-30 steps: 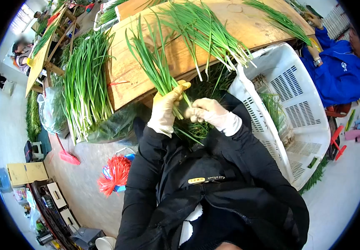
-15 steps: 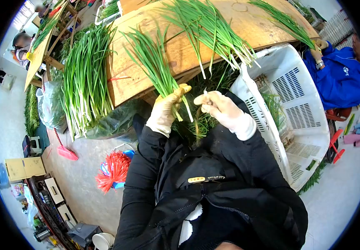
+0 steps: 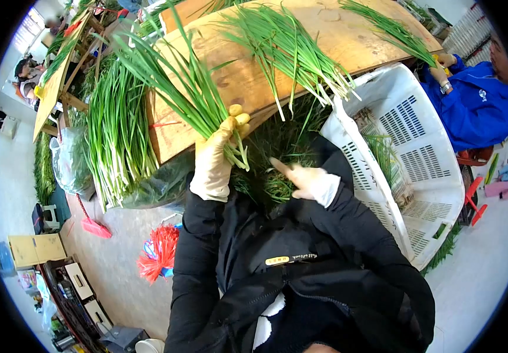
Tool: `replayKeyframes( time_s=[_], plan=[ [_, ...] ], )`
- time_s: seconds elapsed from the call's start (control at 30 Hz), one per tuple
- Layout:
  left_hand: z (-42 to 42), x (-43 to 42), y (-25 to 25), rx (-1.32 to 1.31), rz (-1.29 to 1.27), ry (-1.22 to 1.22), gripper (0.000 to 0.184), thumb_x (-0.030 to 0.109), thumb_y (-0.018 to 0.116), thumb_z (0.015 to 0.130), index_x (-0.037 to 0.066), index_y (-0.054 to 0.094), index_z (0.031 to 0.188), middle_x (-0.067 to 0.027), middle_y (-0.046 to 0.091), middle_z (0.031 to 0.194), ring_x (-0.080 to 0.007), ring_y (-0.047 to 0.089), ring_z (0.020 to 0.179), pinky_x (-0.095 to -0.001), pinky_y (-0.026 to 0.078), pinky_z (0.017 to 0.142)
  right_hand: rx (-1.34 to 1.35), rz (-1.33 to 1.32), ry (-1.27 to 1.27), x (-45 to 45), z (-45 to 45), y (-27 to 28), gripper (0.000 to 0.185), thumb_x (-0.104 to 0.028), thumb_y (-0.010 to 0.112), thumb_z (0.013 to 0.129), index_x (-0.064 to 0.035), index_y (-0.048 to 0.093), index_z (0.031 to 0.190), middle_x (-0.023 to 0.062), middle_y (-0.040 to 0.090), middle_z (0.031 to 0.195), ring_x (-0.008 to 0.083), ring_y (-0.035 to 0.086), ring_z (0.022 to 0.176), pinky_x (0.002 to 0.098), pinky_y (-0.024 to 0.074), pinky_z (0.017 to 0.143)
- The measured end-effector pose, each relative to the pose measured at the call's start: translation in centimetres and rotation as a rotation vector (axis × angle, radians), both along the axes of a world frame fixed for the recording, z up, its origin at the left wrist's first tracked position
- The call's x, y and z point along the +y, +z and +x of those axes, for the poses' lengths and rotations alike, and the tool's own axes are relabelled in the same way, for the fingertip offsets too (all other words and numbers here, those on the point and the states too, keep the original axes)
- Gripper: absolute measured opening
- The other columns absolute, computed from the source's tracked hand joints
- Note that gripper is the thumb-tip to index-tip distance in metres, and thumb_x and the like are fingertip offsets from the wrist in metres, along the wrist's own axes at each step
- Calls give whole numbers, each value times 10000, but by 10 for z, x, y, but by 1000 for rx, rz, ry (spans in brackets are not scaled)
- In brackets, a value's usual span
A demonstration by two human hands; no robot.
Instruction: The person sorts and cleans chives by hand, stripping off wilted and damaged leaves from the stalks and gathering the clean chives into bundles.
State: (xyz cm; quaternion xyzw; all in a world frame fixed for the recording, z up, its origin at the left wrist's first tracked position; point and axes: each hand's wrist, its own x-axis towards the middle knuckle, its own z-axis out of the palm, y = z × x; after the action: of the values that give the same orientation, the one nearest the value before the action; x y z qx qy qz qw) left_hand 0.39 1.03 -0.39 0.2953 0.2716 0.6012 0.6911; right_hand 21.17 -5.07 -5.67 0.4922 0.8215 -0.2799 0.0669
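My left hand [image 3: 219,154], in a pale glove with yellowed fingertips, is closed around a bunch of garlic chives [image 3: 186,100]. The leaves fan up and left over the table edge, and the white stem ends stick out below the fist. My right hand [image 3: 308,181], gloved too, is lower and to the right, apart from the bunch. Its index finger is stretched out, slightly blurred, with nothing visible in it; the other fingers are partly hidden. Loose green trimmings [image 3: 280,182] lie beneath the hands. More chives [image 3: 292,56] rest on the wooden table [image 3: 236,82].
A thick pile of chives [image 3: 122,129] hangs over the table's left end. To my right stands a white slatted basket [image 3: 410,138] with some scraps inside. Beyond it sits a person in a blue jacket [image 3: 471,97], hands on chives. A red tassel-like bundle [image 3: 159,253] is on the floor.
My left hand has moved left and slightly up with the chives, its back turned more to view. My right hand has dropped down and away from the bunch, its index finger now extended.
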Motion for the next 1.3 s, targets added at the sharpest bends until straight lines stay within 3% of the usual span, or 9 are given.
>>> replayKeyframes(
  time_s=[0.13,0.37,0.47,0.67,0.73,0.87,0.93,1.13,1.3],
  plan=[
    [7,2,-22,-130,-201,-181,387,167,580,812,-48,467,1114,-39,552,778,-131,531,661,-241,466,594,273,-172,-298,40,18,32,656,-630,386,784,-11,576,679,117,606,635,258,607,650,342,465,619],
    [9,-1,-43,-115,-448,-175,344,291,556,842,-24,547,982,87,297,493,-22,297,428,-169,247,404,949,-279,-648,95,-6,-10,403,-397,415,888,-48,564,754,9,571,616,60,469,481,194,356,432],
    [6,0,-32,49,-287,-111,370,289,569,833,-17,535,1039,-4,597,760,-21,353,457,-147,310,419,1245,-447,-641,64,-20,-3,308,-294,431,903,-59,547,743,15,591,667,46,474,479,173,373,443],
    [13,0,-35,155,-233,-178,399,154,626,762,-22,514,1102,-102,624,897,-37,450,540,-145,369,473,724,-706,-273,34,-5,18,516,-468,379,876,-22,578,713,34,542,559,100,501,461,254,404,434],
    [11,-2,-34,208,-198,-186,383,157,614,773,-23,524,1099,-75,623,875,-34,473,594,-155,374,516,303,304,-434,61,19,28,654,-629,370,793,-2,554,763,123,527,585,268,535,515,385,435,516],
    [19,-4,-17,225,-82,-154,368,168,587,799,-22,520,1107,-44,628,813,-66,524,668,-180,391,596,157,436,-690,109,8,26,508,-528,448,815,-24,507,786,129,586,728,257,570,728,364,438,669],
    [17,-5,3,253,-69,-158,370,157,577,804,-25,507,1118,-40,626,776,-93,564,723,-183,418,625,745,126,-693,122,1,-7,324,-331,433,880,-19,509,833,126,584,705,257,588,653,372,466,613],
    [-5,-2,57,82,-76,-122,356,116,548,823,-28,438,1130,-64,555,746,-163,566,655,-313,498,652,-84,-275,374,18,-18,-47,330,-291,530,780,3,611,905,171,609,928,300,589,860,368,460,755],
    [8,6,57,-96,30,-199,458,165,539,837,-80,385,1193,-11,469,652,-125,451,590,-270,402,612,-48,215,-313,49,15,41,359,-372,584,746,-40,574,881,103,586,773,255,574,769,353,469,656]
  ],
)
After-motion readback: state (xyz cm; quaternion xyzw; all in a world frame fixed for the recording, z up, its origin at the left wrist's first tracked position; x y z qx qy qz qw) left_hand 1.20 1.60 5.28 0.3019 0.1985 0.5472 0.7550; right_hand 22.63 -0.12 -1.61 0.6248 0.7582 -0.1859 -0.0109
